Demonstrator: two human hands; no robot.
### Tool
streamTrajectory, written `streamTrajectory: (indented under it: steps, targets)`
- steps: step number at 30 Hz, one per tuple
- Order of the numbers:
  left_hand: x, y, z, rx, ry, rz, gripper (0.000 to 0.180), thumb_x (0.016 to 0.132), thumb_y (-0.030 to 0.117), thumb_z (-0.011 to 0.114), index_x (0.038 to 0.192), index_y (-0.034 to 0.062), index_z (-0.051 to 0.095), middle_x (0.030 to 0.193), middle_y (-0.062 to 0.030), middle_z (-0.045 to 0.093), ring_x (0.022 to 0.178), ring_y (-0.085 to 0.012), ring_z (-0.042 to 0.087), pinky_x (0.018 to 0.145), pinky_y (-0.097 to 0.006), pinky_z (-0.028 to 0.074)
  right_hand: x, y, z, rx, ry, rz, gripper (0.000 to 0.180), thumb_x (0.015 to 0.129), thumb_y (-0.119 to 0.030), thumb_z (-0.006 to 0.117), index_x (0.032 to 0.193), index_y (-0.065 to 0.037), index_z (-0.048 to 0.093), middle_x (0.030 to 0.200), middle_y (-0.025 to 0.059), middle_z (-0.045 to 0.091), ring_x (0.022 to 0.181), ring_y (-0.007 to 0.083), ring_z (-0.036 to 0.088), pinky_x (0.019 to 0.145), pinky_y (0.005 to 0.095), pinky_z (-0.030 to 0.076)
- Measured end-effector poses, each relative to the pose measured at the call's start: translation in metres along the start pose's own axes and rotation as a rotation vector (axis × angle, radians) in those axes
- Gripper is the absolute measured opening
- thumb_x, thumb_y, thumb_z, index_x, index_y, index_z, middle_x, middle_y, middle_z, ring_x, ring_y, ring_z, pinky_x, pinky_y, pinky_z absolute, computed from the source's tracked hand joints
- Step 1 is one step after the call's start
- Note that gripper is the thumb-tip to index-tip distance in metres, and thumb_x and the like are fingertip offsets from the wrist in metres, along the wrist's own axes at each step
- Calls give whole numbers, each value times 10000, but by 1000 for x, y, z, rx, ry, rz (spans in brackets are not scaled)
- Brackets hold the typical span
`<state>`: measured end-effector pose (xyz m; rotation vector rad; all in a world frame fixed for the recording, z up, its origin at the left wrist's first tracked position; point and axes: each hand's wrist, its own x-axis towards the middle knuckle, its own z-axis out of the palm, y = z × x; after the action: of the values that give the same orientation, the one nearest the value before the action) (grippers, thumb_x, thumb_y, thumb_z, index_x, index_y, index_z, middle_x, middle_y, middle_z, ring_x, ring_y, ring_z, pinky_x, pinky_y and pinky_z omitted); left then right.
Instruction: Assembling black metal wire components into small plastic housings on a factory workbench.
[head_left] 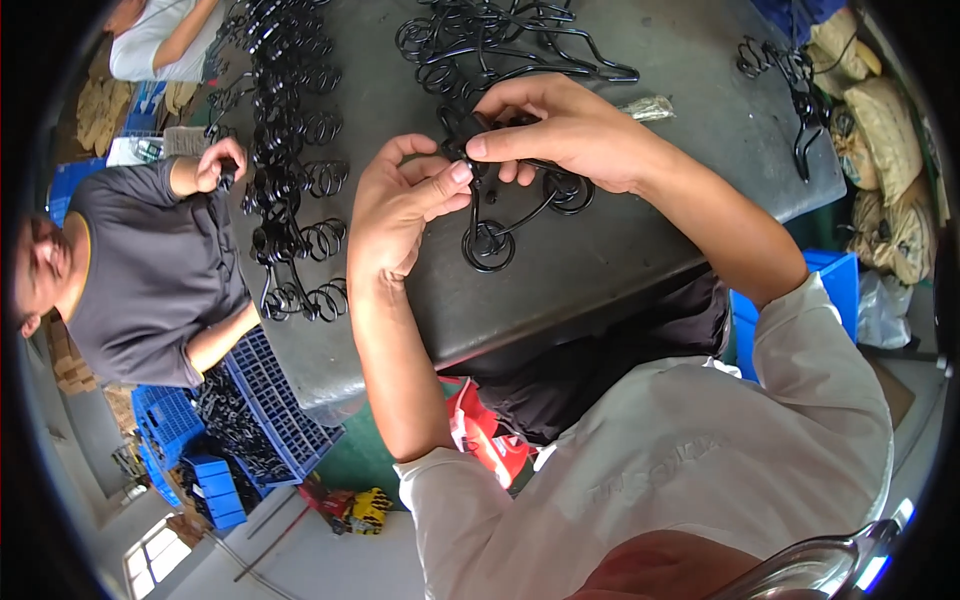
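Note:
My left hand (392, 205) and my right hand (560, 128) both grip one black wire piece with coiled loops (492, 243) above the dark grey table (620, 250). The left thumb and forefinger pinch its upper end. My right fingers close over the same end from the right. Its lower coil hangs just over the tabletop.
A long row of black coiled wire pieces (290, 170) lies at the table's left, a tangled pile (500, 45) at the back, and a few more (790, 90) at the right. A person in a dark shirt (150, 270) works at the left. Blue crates (270, 410) stand below.

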<state>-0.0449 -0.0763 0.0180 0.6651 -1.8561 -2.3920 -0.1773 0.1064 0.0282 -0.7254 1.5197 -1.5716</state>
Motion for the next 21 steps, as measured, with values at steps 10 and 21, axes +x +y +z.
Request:
streamTrajectory:
  steps: [10,21]
  targets:
    - [14,-10,-10,-166,-173,-125,298,884,47,768,1076,46,540,910,-61,696,792,-136,709,709,-250,623,-1,-5,-1,36,-20,75,470,892,-351,780,1075,65,663,886,89,668,731,131,656,591,258,527]
    - [13,-8,-14,-205,-229,-113,169,911,-4,694,1028,6,572,937,-97,710,831,-160,739,734,-250,643,-3,-5,-2,-140,-15,-19,514,868,-371,803,1076,77,664,832,70,655,694,107,625,600,248,508]
